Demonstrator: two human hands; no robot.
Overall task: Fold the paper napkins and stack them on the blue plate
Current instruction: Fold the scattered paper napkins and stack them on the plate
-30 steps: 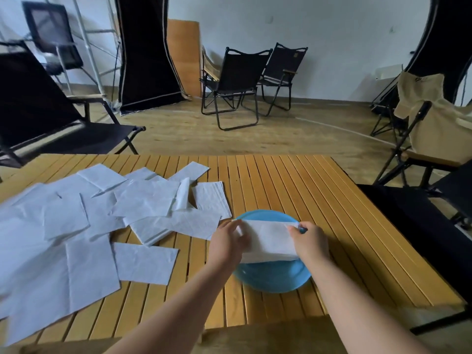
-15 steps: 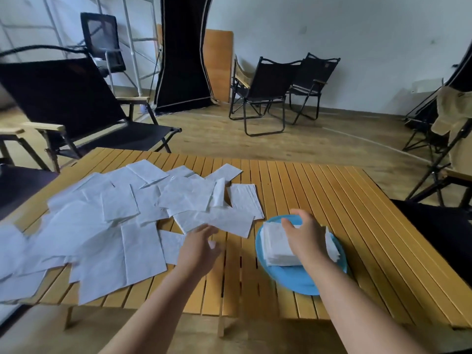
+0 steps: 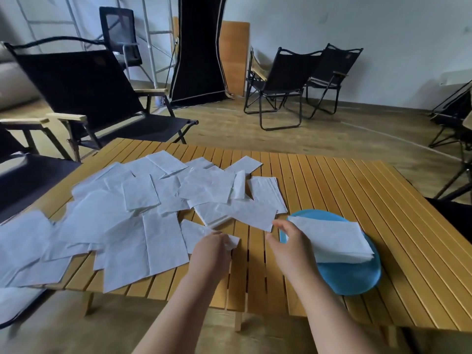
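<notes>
Your left hand (image 3: 213,247) is curling its fingers onto the corner of one loose napkin (image 3: 195,235) lying flat on the wooden slat table (image 3: 332,190), pinching it at the near edge of the spread. Your right hand (image 3: 291,245) is hovering just left of the blue plate (image 3: 355,279) with fingers relaxed and spread, gripping nothing; whether it is grazing the plate's rim, I can't tell.

The blue plate is sitting on the near right part of the table, and a stack of folded napkins (image 3: 332,238) is lying on it, overhanging its far rim a bit.

The unfolded napkins (image 3: 143,215) are sprawling across the left half of the table, overlapping each other, some hanging off the left and near edges. A small neat pile (image 3: 268,192) is sitting at the spread's right end, just behind the plate. One long sheet (image 3: 242,213) is lying between that pile and your hands, its corner almost touching the plate rim.

Around the table: a black folding chair (image 3: 84,98) with wooden armrests is standing close at the far left corner, two more black chairs (image 3: 301,80) are standing back by the white wall, a mesh office chair (image 3: 120,31) is behind, and a tall black panel (image 3: 196,47) is leaning by a wooden board (image 3: 236,54). More chair frames are crowding the right edge.

No readable writing or brand marks anywhere.
</notes>
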